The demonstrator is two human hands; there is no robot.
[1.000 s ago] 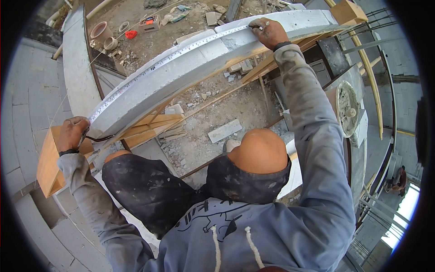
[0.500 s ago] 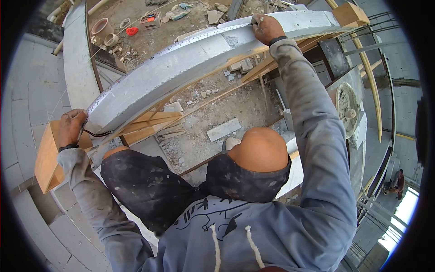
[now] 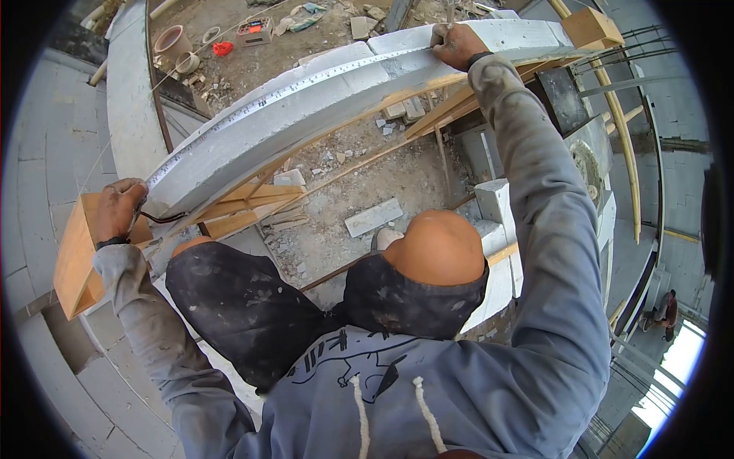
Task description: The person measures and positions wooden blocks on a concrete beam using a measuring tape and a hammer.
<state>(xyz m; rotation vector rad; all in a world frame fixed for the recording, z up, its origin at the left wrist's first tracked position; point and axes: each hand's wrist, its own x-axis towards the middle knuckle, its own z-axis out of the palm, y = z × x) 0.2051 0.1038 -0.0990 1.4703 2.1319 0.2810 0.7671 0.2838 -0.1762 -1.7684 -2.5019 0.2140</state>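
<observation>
- Pale block row (image 3: pixel 294 118), arching from left to upper right.
- Measuring tape (image 3: pixel 306 79), stretched along its top.
- Wooden box (image 3: pixel 70 264), left, beside left hand (image 3: pixel 120 210), which pinches one tape end.
- Right hand (image 3: pixel 457 46), top centre, curled, pinching the other.

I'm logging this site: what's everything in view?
measuring tape: one, white, along block course
block course: one, pale grey, beneath tape
wooden boxes: two, tan, at the course's ends
loose block: one, pale grey, on the ground
bucket: one, reddish-brown, upper left
crate: one, greyish-pink, right of bucket
unclear item: one, red, beside crate
worker: one, dark-red top, far right
hoodie: one, grey-blue, bottom
shorts: one, black, bottom
left hand, right hand: one each, bare, on tape
</observation>
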